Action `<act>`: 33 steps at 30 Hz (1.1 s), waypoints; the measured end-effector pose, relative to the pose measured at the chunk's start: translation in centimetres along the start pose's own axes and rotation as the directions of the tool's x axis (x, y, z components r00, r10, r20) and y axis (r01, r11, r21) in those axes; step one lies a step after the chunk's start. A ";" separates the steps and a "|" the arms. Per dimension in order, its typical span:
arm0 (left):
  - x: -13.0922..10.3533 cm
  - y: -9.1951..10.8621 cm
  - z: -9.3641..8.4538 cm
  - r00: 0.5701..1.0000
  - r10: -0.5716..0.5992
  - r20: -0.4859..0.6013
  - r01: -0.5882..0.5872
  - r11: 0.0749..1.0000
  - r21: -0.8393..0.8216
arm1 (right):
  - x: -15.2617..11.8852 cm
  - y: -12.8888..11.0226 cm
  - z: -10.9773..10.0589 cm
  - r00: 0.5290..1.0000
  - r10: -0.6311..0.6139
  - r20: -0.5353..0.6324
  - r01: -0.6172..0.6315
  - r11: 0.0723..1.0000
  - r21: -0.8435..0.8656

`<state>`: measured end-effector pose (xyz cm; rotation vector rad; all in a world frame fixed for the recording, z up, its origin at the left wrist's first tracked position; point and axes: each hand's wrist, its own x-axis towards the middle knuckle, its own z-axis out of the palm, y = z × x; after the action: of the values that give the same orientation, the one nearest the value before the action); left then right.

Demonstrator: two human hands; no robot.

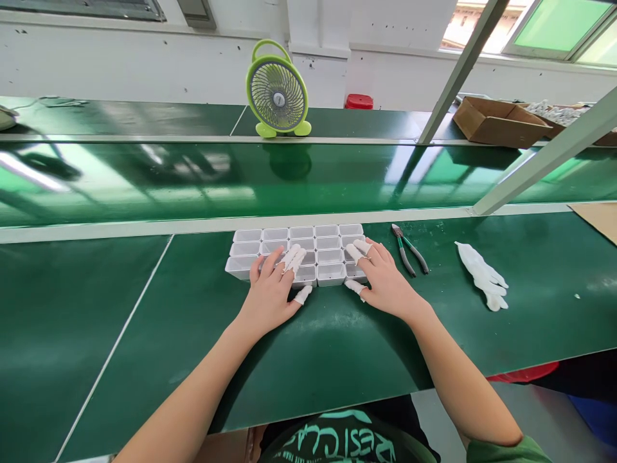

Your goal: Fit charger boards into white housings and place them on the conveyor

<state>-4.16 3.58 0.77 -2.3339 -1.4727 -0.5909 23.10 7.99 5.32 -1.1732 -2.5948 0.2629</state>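
Note:
A block of small white open-topped plastic boxes (330,275), set edge to edge in rows, lies on the green table. Over its left part rests my left hand (270,296), fingers spread across the box rims and thumb at the front edge. My right hand (385,283) lies likewise on the right end, with its thumb by the front corner. White finger covers sit on the thumb and some fingers of each hand. Both hands touch the boxes without closing round any. The fingers hide some compartments; those that show look bare inside.
Green-handled cutting pliers (409,251) and a crumpled white glove (482,276) lie to the right. Behind, a glossy green conveyor belt (202,186) runs across. Slanted metal posts (549,154) rise at right. A green fan (278,93) and a cardboard box (501,122) stand beyond.

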 end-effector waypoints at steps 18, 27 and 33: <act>0.3 0.4 -0.5 0.991 -0.080 0.108 0.090 0.992 -0.090 | 0.1 -0.3 -0.1 1.000 0.010 -0.012 -0.009 1.000 0.010; 0.4 0.5 -0.5 0.993 -0.055 0.105 0.062 0.996 -0.065 | 0.1 -0.3 0.0 1.000 0.009 -0.006 -0.009 1.000 0.008; 0.4 0.5 -0.4 0.994 -0.045 0.096 0.048 0.998 -0.031 | 0.1 -0.4 0.0 1.000 0.012 -0.008 -0.012 1.000 0.015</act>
<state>-3.68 3.47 1.27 -2.3897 -1.5741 -0.5266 22.76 7.84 5.49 -1.1825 -2.5750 0.2782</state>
